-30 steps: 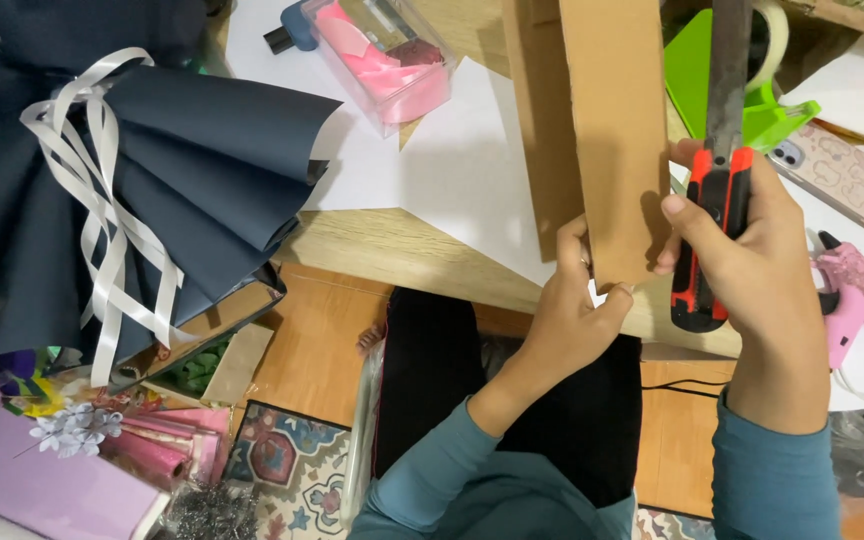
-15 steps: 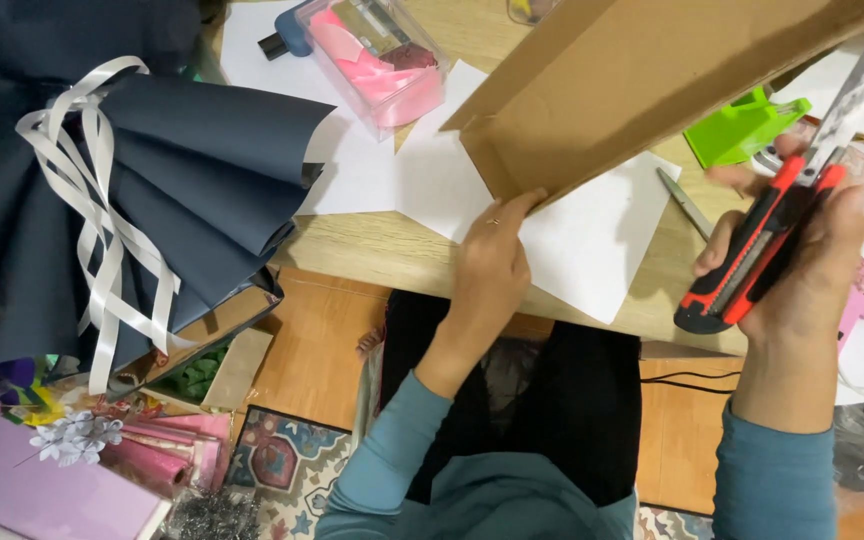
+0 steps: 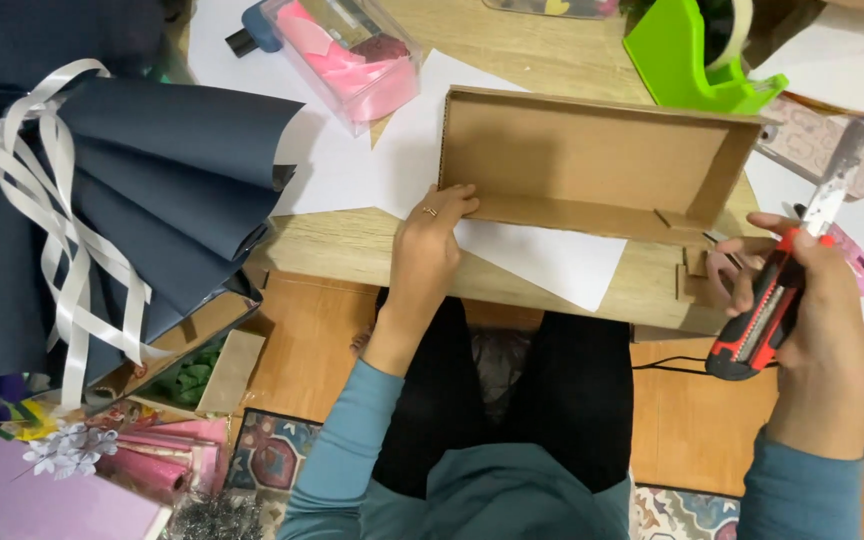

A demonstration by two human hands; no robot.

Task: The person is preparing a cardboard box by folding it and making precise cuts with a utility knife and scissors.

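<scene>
Wrapping: dark blue paper bouquet (image 3: 142, 190), far left of cardboard box (image 3: 592, 165).
Left hand (image 3: 430, 240): fingers together, pressing box's near left corner.
Box: open, on wooden table (image 3: 352, 250).
Right hand (image 3: 817, 320): right of box, fist around red utility knife (image 3: 767, 315).

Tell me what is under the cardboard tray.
White paper sheets lie under the cardboard tray on the wooden table. How far they extend beneath it is hidden.

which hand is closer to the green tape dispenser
Right. The right hand, gripping a red and black utility knife, sits below the green tape dispenser. The left hand rests on the cardboard box, farther to its lower left.
</scene>
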